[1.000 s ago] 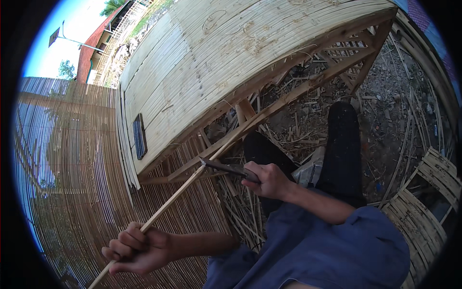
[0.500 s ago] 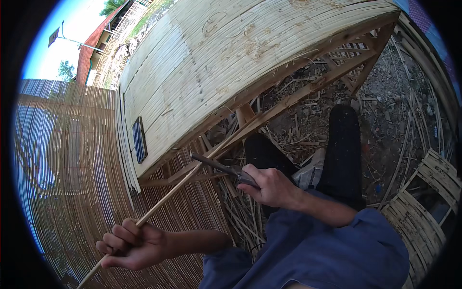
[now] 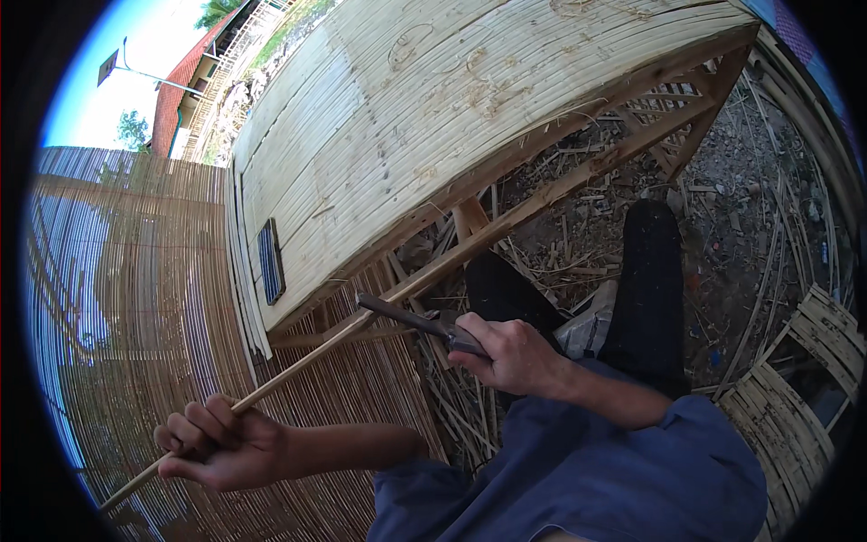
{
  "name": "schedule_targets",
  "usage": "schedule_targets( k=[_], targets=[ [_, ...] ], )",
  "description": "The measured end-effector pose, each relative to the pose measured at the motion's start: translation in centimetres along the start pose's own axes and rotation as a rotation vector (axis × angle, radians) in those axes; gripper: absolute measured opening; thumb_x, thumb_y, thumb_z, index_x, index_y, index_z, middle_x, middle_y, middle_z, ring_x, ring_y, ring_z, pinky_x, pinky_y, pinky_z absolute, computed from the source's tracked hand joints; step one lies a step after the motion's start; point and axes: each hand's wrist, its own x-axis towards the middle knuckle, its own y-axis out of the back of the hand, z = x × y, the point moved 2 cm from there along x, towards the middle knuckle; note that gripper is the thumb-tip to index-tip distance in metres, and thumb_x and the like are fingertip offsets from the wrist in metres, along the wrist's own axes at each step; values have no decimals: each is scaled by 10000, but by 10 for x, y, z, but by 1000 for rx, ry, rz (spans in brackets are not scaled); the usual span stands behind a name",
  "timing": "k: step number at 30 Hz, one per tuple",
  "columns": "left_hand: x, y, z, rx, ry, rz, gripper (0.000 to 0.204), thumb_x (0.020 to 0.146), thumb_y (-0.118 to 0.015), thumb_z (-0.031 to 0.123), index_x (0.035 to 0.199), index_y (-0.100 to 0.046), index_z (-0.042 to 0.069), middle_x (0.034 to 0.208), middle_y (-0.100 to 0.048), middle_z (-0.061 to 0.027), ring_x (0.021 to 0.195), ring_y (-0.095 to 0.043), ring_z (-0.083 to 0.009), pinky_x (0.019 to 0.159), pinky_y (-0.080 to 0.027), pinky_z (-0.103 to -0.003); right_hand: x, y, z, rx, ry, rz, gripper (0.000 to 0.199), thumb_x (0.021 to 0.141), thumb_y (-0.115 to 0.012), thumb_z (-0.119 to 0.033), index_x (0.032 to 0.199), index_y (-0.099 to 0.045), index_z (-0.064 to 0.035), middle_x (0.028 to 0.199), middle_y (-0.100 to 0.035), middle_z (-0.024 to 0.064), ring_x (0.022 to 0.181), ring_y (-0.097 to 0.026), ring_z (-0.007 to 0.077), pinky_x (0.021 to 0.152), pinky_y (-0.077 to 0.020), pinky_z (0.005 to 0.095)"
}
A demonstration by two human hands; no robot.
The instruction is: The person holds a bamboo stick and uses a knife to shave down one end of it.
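Observation:
My left hand (image 3: 221,444) is closed round a long thin pale stick (image 3: 307,359), which looks like bamboo. It slants from the lower left up toward the table's wooden frame, where its far end is hard to tell from the rail. My right hand (image 3: 519,357) grips a dark, narrow knife (image 3: 397,313), seen nearly edge-on. The knife crosses the stick close to its tip, and the two seem to touch there. A slatted bamboo table (image 3: 352,172) stands in front of both hands.
A dark flat rectangular object (image 3: 270,260) lies near the table's left edge, and curled shavings (image 3: 483,86) on its top. A bamboo blind (image 3: 135,298) hangs at the left. Strips and scraps litter the ground (image 3: 722,235) round my legs. A slatted bamboo piece (image 3: 781,415) stands at the right.
My left hand has moved down and to the left, and the stick has slid that way past the knife. My right hand with the knife has hardly moved.

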Motion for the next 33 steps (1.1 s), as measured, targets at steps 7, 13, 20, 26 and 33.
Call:
schedule_targets(
  k=[7, 13, 20, 26, 33],
  targets=[
    [-12, -26, -27, -167, 64, -64, 358, 934, -258, 418, 756, -334, 116, 522, -286, 18, 382, -255, -68, 320, -245, -223, 16, 2, -7, 39, 37, 67, 317, 843, -542, -316, 879, -415, -27, 621, -570, 166, 582, -598, 350, 458, -479, 413],
    [-30, -27, -59, -364, 103, -178, 383, 902, -327, 470, 710, -326, 138, 452, -238, 53, 329, -173, -25, 277, -162, -184, 17, 8, -11, 14, 38, 47, 317, 846, -535, -320, 865, -406, -31, 599, -554, 154, 555, -592, 349, 431, -467, 415],
    [-26, -37, -59, -358, 115, -223, 397, 903, -334, 465, 670, -306, 146, 433, -242, 54, 311, -162, -20, 265, -134, -180, 13, 6, -10, 36, -21, 14, 329, 838, -558, -302, 943, -439, -15, 584, -524, 122, 537, -578, 326, 438, -452, 369],
    [-30, -34, -58, -389, 94, -198, 413, 904, -361, 443, 630, -289, 143, 411, -226, 58, 302, -169, -12, 249, -148, -170, 22, 10, -35, 14, -22, 11, 310, 839, -550, -303, 878, -417, -25, 534, -528, 129, 530, -589, 329, 420, -465, 388],
    [-38, -54, -53, -420, 66, -278, 411, 903, -377, 429, 630, -293, 135, 392, -233, 56, 277, -186, -15, 233, -195, -165, -9, 21, 17, -40, -179, 13, 290, 846, -548, -280, 883, -426, -20, 554, -522, 137, 551, -586, 329, 437, -447, 368]
  ],
)
